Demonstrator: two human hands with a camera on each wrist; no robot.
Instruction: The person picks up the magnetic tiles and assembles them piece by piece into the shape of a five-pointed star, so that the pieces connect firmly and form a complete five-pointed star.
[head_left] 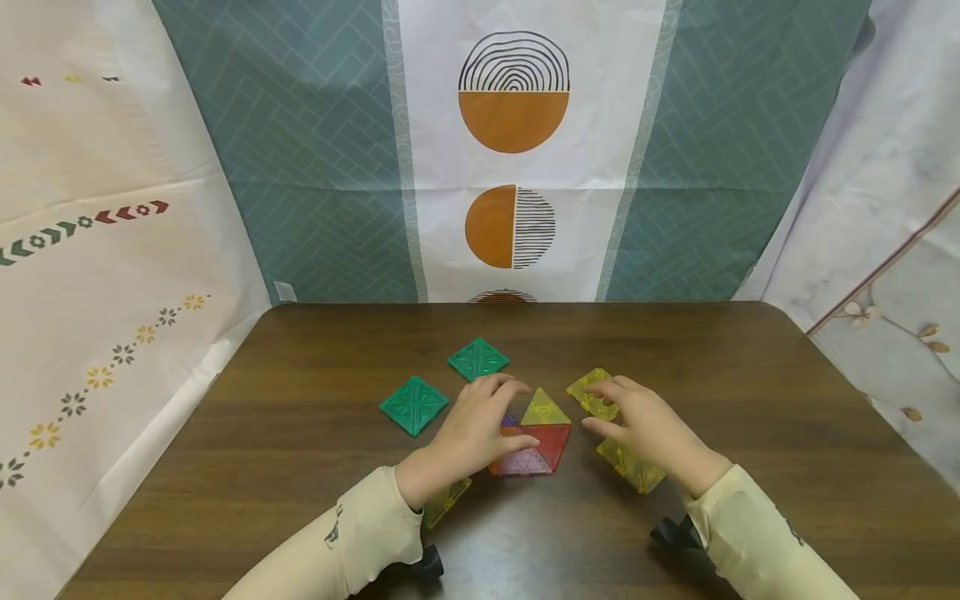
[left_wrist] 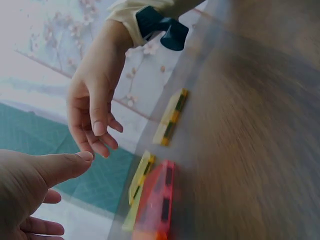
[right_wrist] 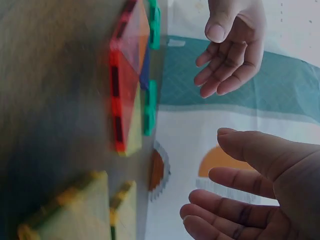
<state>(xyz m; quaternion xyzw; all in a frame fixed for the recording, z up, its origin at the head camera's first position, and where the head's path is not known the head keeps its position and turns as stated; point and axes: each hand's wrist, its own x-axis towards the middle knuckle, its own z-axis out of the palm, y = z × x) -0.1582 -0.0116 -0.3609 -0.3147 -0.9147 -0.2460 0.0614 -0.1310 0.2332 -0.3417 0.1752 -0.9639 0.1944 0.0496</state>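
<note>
My left hand [head_left: 474, 425] hovers over the table with nothing in it, its fingers apart and gently bent. Beneath it lies a flat group of joined translucent magnetic tiles: a yellow triangle [head_left: 543, 410], a red tile [head_left: 553, 442] and a pink tile [head_left: 522, 463], with orange and purple parts half hidden by the hand. To the right, my right hand [head_left: 641, 421] is also raised and holds nothing. Its fingertips are nearest a yellow tile [head_left: 596, 392], while another yellow tile [head_left: 630, 467] lies partly under the palm. Both wrist views show the hands facing each other above the tiles.
Two green diamond-shaped tile pieces [head_left: 414, 405] lie left of and behind the group. A yellow-green tile [head_left: 446, 504] is partly covered by my left wrist. The brown wooden table [head_left: 315, 358] ends at a patterned curtain [head_left: 322, 167], with light cloths at both sides.
</note>
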